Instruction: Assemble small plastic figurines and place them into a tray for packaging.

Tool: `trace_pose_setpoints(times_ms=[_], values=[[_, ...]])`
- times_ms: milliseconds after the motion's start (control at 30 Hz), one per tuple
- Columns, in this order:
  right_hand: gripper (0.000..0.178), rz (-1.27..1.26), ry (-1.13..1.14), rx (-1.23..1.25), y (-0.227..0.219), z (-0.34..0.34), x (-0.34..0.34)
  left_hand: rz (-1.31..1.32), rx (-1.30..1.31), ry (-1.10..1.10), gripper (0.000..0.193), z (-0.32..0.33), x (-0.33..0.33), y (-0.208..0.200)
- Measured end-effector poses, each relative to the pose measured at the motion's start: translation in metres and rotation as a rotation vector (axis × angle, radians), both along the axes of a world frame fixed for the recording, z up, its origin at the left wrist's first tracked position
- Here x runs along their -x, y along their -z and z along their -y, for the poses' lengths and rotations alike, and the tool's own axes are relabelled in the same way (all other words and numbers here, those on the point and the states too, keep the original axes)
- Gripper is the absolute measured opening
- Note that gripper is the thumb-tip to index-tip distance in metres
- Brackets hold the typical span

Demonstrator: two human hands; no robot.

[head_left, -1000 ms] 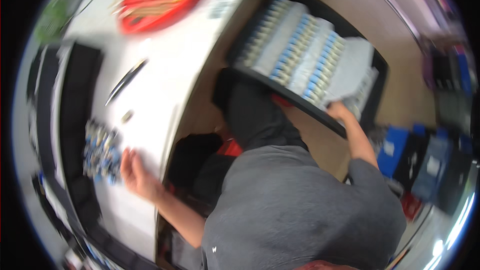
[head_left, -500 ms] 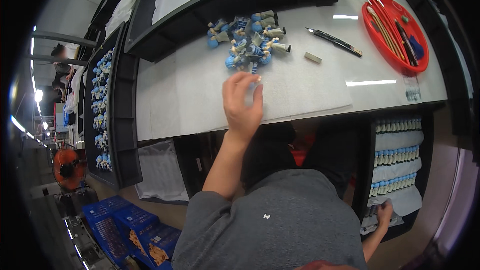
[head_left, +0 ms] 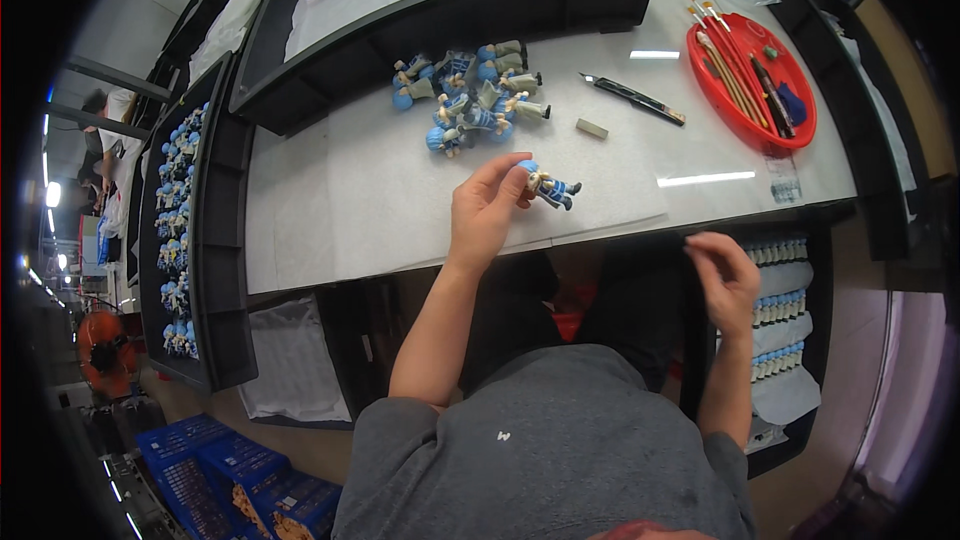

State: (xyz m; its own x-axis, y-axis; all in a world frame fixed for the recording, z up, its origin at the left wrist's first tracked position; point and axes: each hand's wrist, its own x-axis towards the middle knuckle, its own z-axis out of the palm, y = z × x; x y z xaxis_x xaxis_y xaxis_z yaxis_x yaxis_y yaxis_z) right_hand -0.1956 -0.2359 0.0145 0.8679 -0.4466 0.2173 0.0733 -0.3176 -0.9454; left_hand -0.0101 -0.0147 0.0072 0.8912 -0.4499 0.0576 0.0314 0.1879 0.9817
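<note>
The left hand [head_left: 483, 215] pinches 1 figurine [head_left: 553, 188] by its blue head between thumb and fingers, its dark boots pointing right, over the tabletop [head_left: 340, 200] near its front edge. The right hand [head_left: 728, 290] is half curled beside the right bin [head_left: 820, 310], where 3 rows of figurines [head_left: 778, 310] show between white sheets; whether its fingertips hold anything cannot be told.

Beyond the left hand lies a loose pile [head_left: 470, 100] of figurines, just in front of the back bin [head_left: 450, 30]. To the pile's right are a small block [head_left: 592, 128], a knife [head_left: 635, 98] and a red dish [head_left: 757, 32] with brushes [head_left: 740, 90].
</note>
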Motion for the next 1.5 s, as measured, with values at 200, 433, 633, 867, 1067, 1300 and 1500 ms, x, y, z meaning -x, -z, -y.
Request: trace_pose_setpoints(times_ms=[200,433,633,867,1067,1300,1500], values=[[0.022,0.083,-0.226,-0.247,-0.002,-0.046,-0.095,-0.035,0.008,0.084,0.028,0.017,0.003,0.009],[0.030,-0.106,-0.484,-0.292,0.007,-0.043,-0.112,-0.028,0.046,0.074,0.030,0.015,0.005,0.013],[0.047,0.041,-0.391,-0.187,0.013,-0.047,-0.112,-0.069,0.084,0.091,0.028,0.018,0.005,0.009],[0.062,0.130,-0.336,0.025,0.014,-0.043,-0.114,0.038,0.103,0.099,0.036,0.015,0.002,0.016],[0.057,0.189,-0.299,0.008,0.012,-0.052,-0.113,0.013,0.153,0.106,0.045,0.007,0.005,0.010],[0.025,0.158,-0.270,0.274,0.021,-0.047,-0.112,0.089,0.139,0.143,0.042,0.009,0.002,0.029],[0.025,0.137,0.002,-0.053,-0.014,-0.004,-0.019,0.155,0.012,0.075,0.032,0.012,0.001,0.027]])
